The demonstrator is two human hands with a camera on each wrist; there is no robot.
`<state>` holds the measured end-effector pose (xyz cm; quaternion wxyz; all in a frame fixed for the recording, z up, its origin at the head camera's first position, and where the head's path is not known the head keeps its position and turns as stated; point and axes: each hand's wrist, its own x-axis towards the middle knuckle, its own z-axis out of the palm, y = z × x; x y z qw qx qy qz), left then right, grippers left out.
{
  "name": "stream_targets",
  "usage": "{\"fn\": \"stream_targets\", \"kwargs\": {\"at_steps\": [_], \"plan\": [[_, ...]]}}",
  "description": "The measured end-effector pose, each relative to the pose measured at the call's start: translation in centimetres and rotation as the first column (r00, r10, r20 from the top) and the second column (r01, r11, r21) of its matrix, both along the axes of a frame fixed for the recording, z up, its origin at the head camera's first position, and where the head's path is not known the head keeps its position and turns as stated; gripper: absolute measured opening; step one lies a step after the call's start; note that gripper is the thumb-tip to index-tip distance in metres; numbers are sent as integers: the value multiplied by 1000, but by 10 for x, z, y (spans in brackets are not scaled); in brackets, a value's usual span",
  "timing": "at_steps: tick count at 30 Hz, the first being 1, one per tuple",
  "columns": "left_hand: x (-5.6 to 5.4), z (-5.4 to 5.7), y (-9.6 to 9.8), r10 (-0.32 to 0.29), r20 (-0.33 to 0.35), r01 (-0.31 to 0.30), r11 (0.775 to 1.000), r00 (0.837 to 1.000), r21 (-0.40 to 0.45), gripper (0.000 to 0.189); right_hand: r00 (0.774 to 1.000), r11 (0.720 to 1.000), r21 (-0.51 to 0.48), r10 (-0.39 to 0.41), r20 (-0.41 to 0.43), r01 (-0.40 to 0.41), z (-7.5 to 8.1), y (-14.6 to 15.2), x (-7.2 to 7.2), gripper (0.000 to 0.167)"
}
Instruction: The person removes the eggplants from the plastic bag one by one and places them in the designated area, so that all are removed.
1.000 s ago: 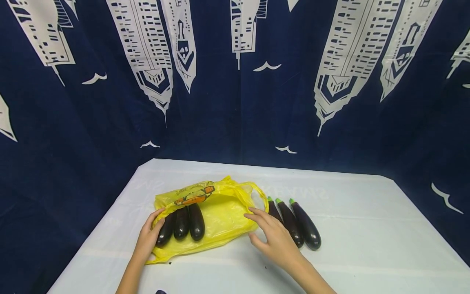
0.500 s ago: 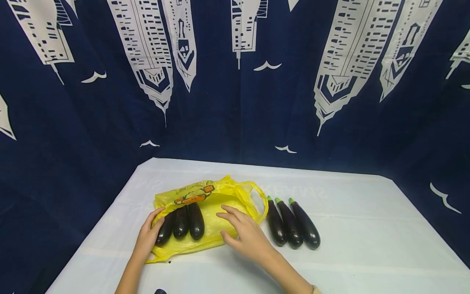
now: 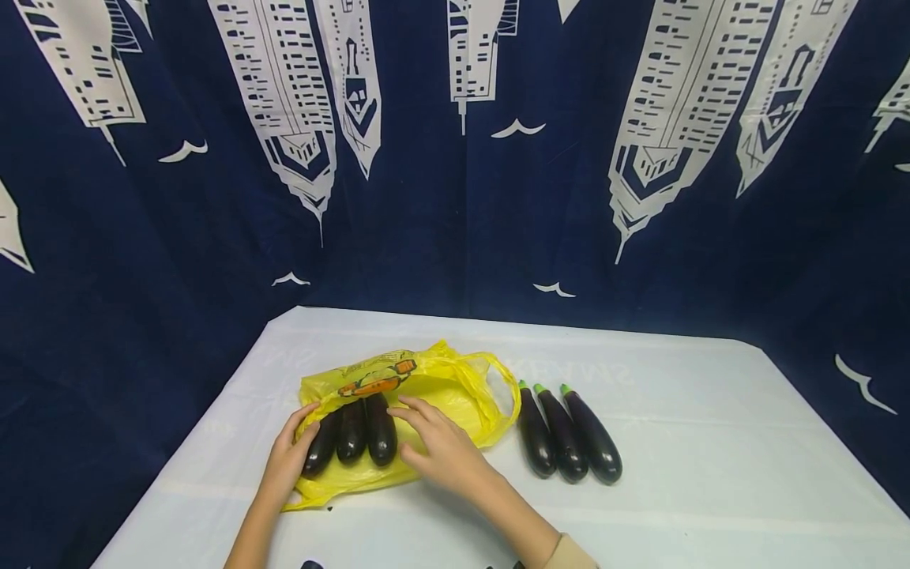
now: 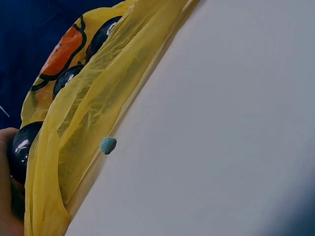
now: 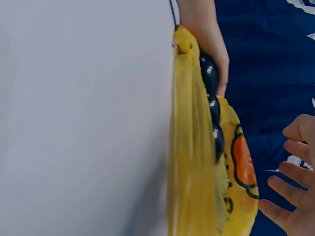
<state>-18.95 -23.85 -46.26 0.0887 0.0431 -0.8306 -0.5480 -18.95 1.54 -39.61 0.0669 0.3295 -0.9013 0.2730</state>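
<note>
Three dark purple eggplants (image 3: 382, 433) lie side by side in the mouth of a yellow plastic bag (image 3: 455, 403). At the bag's left edge, my left hand (image 3: 284, 454) grips the plastic, its thumb beside the leftmost eggplant. The left wrist view shows round eggplant ends (image 4: 24, 152) behind the thin yellow film. My right hand (image 3: 448, 450) is over the bag's opening, fingers spread and holding nothing, fingertips close to the rightmost of these eggplants. In the right wrist view, the spread fingers of that hand (image 5: 298, 182) appear beside the bag's printed side (image 5: 243, 162).
Right of the bag, three more eggplants (image 3: 592, 435) with green stems lie in a row on the white table (image 3: 711, 442). A dark rounded end (image 3: 311, 564) shows at the lower frame edge. A navy printed curtain (image 3: 462, 221) hangs behind.
My right hand has moved left from the bag's handle toward the eggplants in its mouth, uncovering the row on the right. My left hand has stayed at the bag's left edge.
</note>
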Motion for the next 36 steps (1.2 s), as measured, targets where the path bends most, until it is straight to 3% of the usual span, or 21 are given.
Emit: {"fn": "stream_targets", "kwargs": {"at_steps": [23, 36], "plan": [[2, -3, 1, -10, 2, 10, 1000, 1000, -3, 45, 986, 995, 85, 33, 161, -48, -20, -42, -10, 46], [0, 1, 0, 3, 10, -3, 1000, 1000, -9, 45, 988, 994, 110, -4, 157, -13, -25, -45, -13, 45]]}}
